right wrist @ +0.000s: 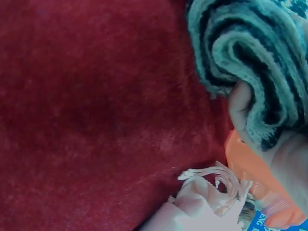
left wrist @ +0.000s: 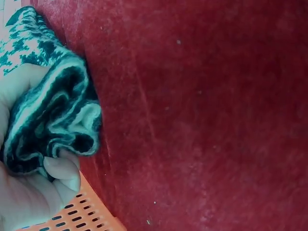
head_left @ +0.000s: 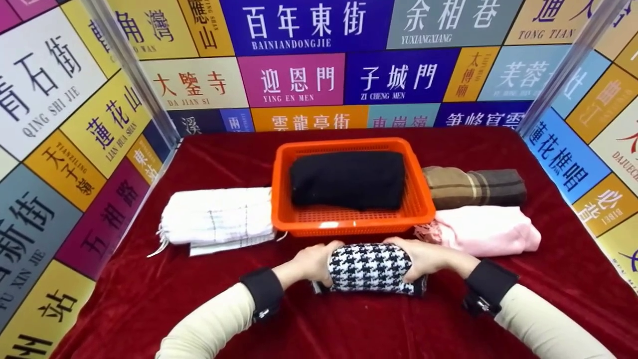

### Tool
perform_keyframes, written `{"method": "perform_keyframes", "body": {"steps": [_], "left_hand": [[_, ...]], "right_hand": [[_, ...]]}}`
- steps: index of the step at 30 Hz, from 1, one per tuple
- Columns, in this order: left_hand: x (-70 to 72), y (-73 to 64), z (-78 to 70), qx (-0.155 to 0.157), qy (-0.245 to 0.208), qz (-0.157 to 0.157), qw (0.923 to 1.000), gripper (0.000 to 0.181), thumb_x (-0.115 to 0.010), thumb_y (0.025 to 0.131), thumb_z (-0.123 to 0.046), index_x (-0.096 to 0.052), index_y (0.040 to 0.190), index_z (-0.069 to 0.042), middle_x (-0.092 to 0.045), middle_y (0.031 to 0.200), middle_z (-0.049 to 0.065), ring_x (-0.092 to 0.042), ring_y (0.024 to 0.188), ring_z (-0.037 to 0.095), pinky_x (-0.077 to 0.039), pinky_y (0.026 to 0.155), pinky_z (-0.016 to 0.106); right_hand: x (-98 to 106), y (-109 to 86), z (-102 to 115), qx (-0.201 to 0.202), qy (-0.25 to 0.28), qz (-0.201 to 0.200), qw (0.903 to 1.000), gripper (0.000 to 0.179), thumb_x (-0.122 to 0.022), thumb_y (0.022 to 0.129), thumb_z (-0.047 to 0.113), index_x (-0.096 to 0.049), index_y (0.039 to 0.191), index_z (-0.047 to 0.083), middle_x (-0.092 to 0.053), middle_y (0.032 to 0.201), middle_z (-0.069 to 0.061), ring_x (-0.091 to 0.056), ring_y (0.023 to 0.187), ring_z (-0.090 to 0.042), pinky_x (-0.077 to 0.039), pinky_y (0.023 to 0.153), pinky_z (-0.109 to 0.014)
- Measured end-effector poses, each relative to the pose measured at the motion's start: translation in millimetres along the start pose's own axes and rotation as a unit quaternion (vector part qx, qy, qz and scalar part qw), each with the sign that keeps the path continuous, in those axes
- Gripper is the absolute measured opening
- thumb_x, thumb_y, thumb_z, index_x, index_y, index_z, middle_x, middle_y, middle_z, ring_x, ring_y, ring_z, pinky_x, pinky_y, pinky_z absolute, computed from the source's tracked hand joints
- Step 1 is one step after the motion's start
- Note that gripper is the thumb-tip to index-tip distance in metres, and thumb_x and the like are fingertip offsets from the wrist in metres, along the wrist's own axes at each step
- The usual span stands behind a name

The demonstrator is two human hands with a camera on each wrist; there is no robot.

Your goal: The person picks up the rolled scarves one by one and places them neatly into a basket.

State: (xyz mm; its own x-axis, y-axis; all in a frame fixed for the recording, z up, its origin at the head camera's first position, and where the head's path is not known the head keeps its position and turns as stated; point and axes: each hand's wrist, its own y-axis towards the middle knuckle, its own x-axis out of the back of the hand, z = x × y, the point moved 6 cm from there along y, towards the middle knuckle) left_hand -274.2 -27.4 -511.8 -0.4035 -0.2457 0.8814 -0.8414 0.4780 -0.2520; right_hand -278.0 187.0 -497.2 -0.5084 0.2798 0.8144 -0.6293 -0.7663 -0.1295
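Observation:
A black-and-white houndstooth scarf [head_left: 370,268], rolled into a thick bundle, lies in front of the orange basket. My left hand [head_left: 315,263] grips its left end, and my right hand [head_left: 429,258] grips the right end. The left wrist view shows the rolled layers of the scarf [left wrist: 53,120] between the left thumb and fingers. From the right side, the spiral end of the scarf [right wrist: 255,72] shows, with the right hand [right wrist: 284,149] curled about it. Inside the orange plastic basket [head_left: 319,228] sits a folded black cloth [head_left: 347,179].
Left of the basket lies a folded white checked scarf [head_left: 219,217] with fringe. On its right are a brown-and-grey rolled scarf [head_left: 473,187] and a pink fringed scarf [head_left: 491,230]. Dark red velvet [head_left: 209,294] covers the table, and sign-printed panels [head_left: 294,80] stand around it.

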Motion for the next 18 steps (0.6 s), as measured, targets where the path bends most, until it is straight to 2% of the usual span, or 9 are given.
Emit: {"method": "perform_keyframes", "body": {"steps": [6,10,14,18], "left_hand": [[17.3,-9.6,-7.2,-0.005,0.015,-0.008,0.9998,0.088,-0.083,0.051,-0.015,-0.045,0.128,-0.03,-0.061,0.106,0.004,-0.058,0.092,0.02,-0.049,0.069,0.036],[36.0,-21.5,-14.9,-0.002,0.013,-0.011,0.9998,0.09,-0.083,0.051,-0.012,-0.043,0.13,-0.031,-0.061,0.109,0.004,-0.058,0.093,0.02,-0.049,0.069,0.035],[64.3,-32.5,-24.3,-0.015,0.015,-0.018,0.9996,0.092,-0.082,0.052,-0.012,-0.041,0.133,-0.028,-0.06,0.116,0.005,-0.059,0.095,0.022,-0.049,0.072,0.037],[101.7,-36.3,-31.9,-0.03,0.017,-0.023,0.9992,0.091,-0.083,0.053,-0.012,-0.042,0.133,-0.025,-0.06,0.115,0.008,-0.058,0.098,0.025,-0.048,0.079,0.039]], "right_hand": [[11.8,-5.0,15.0,0.022,0.01,-0.007,0.9997,0.078,-0.076,0.06,0.011,-0.041,0.129,0.012,-0.056,0.116,-0.004,-0.053,0.103,-0.019,-0.043,0.09,-0.04],[28.6,-11.2,32.7,0.033,0.004,-0.023,0.9992,0.078,-0.078,0.061,0.013,-0.041,0.131,0.013,-0.056,0.117,-0.004,-0.053,0.104,-0.018,-0.043,0.089,-0.04],[53.7,-16.0,51.7,0.04,0.001,-0.037,0.9985,0.078,-0.078,0.064,0.017,-0.041,0.132,0.018,-0.056,0.118,-0.001,-0.053,0.102,-0.016,-0.044,0.088,-0.038],[85.6,-16.6,65.8,0.047,0.014,-0.043,0.9978,0.075,-0.077,0.068,0.021,-0.04,0.133,0.021,-0.056,0.114,0.0,-0.055,0.095,-0.013,-0.046,0.081,-0.034]]}}
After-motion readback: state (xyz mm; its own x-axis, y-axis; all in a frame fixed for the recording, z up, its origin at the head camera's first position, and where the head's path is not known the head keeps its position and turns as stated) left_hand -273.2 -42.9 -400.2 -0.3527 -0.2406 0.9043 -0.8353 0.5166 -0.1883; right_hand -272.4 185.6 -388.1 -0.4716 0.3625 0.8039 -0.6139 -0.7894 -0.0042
